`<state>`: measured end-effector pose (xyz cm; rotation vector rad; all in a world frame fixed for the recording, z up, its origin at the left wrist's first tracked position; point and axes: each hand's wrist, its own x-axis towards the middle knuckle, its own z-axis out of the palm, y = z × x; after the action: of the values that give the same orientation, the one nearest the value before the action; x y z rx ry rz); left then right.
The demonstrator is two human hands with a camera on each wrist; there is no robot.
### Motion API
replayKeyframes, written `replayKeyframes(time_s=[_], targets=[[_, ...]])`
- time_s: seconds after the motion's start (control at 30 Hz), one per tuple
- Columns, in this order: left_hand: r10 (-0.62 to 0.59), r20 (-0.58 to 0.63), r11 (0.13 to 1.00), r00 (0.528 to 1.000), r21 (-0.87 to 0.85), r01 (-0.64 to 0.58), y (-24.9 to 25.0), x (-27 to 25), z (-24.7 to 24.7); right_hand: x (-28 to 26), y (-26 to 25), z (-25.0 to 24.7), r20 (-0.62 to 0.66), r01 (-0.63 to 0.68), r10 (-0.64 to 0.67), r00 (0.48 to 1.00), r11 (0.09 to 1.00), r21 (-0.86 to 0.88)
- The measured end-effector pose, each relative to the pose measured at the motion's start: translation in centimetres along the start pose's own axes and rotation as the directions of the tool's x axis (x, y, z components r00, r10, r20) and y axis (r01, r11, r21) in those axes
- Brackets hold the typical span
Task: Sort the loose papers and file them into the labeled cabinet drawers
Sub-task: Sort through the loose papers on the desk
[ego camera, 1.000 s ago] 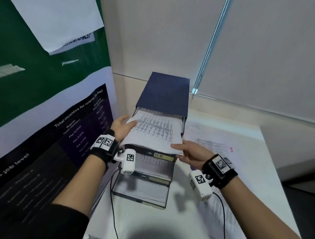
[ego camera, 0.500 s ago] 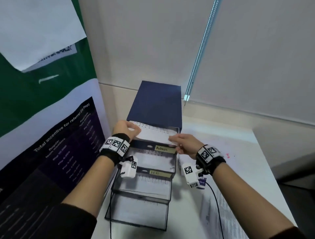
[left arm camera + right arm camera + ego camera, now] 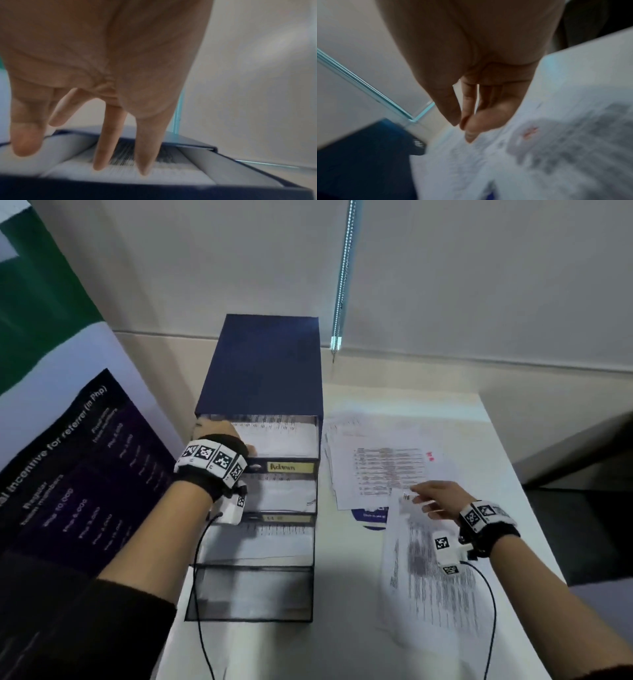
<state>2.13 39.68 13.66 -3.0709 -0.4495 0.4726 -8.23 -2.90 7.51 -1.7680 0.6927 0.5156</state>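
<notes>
A dark blue drawer cabinet (image 3: 260, 364) stands on the white table (image 3: 462, 412). Its top drawer, labelled "Admin" (image 3: 291, 467), is pulled out with a printed paper (image 3: 277, 436) lying in it. My left hand (image 3: 219, 433) reaches over that drawer's left side, and its straight fingers (image 3: 101, 155) touch the paper (image 3: 171, 170). To the right of the cabinet lies a loose stack of papers (image 3: 383, 467). My right hand (image 3: 435, 498) hovers at the stack's near edge and pinches the top corner of a blurred printed sheet (image 3: 428, 587). In the right wrist view the thumb and fingertips (image 3: 462, 124) are pressed together above the papers (image 3: 556, 148).
Three lower drawers (image 3: 260, 542) also stand pulled out in steps, with paper in them. A blue-printed item (image 3: 368, 517) peeks from under the stack. A poster (image 3: 68, 474) leans close on the left. A blind chain (image 3: 342, 285) hangs behind. The table's edge runs along the right.
The sheet both hands held has gone into the top drawer. My right hand has let go and moved right to the loose papers. My left hand stays at the drawer.
</notes>
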Motion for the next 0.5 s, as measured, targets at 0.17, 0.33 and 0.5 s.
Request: replayKeyframes(time_s=[0.17,0.33,0.5], targets=[[0.169,-0.256,0.956,0.952,-0.193,-0.221,6.4,-5.6,-3.3,6.4,10.6,-5.9,-0.318,-0.391,0.245,0.916,0.727,-0.565],[0.55,0.041,0.612,0.834,-0.699,-0.369,16.7,-10.0,0.9,6.4,16.0,-7.0,-0.475,-0.525,0.284,0.833,0.679,-0.513],[0.434,0.458,0.834,0.775,-0.531,-0.153,24.4,-9.9,15.3,4.0,16.4,-7.5,-0.444,-0.377,0.215,0.87,0.869,-0.319]])
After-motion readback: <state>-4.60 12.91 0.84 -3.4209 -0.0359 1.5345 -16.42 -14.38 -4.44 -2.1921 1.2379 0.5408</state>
